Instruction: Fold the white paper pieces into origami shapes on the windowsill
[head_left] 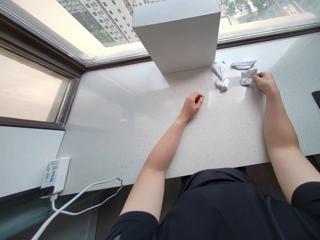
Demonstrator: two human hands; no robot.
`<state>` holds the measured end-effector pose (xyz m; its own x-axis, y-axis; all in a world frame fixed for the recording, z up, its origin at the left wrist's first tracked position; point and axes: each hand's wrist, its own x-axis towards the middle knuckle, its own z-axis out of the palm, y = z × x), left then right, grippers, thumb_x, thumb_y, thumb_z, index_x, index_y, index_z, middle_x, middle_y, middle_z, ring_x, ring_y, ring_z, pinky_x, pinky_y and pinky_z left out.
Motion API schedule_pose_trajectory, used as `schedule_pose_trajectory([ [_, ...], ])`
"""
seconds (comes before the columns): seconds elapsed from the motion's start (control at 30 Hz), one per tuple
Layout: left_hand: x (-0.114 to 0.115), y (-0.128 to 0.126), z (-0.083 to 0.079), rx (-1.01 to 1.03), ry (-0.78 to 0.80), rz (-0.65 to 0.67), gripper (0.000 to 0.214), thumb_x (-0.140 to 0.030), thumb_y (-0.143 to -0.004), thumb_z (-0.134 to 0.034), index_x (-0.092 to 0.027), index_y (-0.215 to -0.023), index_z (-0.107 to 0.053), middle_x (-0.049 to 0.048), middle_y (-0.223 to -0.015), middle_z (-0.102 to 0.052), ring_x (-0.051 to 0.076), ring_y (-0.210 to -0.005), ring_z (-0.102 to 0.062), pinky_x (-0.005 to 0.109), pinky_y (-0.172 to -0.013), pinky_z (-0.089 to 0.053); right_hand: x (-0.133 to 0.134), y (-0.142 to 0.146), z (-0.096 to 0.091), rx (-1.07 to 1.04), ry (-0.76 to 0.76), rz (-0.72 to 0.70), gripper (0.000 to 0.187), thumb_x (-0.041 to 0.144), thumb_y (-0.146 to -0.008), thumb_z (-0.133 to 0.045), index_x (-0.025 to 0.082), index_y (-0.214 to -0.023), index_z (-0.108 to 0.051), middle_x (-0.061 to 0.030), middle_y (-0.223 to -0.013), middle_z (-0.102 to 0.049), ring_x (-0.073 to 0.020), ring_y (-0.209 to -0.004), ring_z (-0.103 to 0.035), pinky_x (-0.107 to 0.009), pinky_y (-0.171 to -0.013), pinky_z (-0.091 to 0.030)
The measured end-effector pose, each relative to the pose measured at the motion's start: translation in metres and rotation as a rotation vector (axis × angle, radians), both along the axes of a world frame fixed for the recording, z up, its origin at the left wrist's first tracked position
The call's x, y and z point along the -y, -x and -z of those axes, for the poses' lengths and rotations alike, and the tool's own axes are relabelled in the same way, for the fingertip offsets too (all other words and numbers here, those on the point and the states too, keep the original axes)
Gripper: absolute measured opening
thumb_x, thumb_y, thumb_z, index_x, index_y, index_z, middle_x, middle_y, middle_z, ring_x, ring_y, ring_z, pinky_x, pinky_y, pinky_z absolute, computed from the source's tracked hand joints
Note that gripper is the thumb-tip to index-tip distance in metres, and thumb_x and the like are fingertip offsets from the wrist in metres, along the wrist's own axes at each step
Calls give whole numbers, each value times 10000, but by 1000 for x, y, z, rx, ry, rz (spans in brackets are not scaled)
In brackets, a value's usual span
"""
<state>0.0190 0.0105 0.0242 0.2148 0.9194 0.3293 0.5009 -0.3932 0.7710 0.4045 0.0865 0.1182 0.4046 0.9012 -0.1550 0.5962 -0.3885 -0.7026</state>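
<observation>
My right hand [266, 82] pinches the right edge of a folded paper square [247, 77] with star-like creases; whether the square touches the counter I cannot tell. My left hand [192, 105] rests on the speckled white counter [212, 133], its fingers curled in and nothing seen in them. Between the hands, further back, lie more folded papers: a paper plane [219, 69], a small many-folded paper figure [222, 84] below it, and a long boat-like paper [243, 65] just behind the square.
A large white box [185, 43] stands against the window at the back. A dark phone-like object [317, 98] lies at the right edge. On the left, a white power strip [56, 175] with a white cable [87, 186] sits by the counter's corner.
</observation>
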Motion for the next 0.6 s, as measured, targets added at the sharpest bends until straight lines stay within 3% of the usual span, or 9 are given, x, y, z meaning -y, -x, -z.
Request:
schedule_pose_trajectory([
  [0.17,1,0,-2,-1,12,9,204,-336,-1228,-680,-232,-1102,-801,110,-1052,-850,241,-924,-728,409,-875,-631,-8,2,-5,131,124,-1,397,103,-1198,-785,258,-858,-649,76,-734,-521,-144,-684,-392,-408,-769,-406],
  [0.37,1,0,0,4,4,27,186,-316,-1220,-679,-229,-1102,-792,100,-1035,-836,238,-911,-723,409,-863,-619,-12,7,-1,226,70,34,393,45,-1135,-809,265,-857,-639,32,-823,-592,-173,-786,-528,-415,-895,-506],
  [0.6,1,1,-1,3,11,30,176,-324,-1221,-686,-237,-1113,-793,100,-1042,-837,242,-929,-726,414,-881,-617,-10,8,9,240,-41,35,265,24,-1102,-816,213,-1245,-696,-26,-1041,-630,-229,-962,-580,-413,-1007,-542],
])
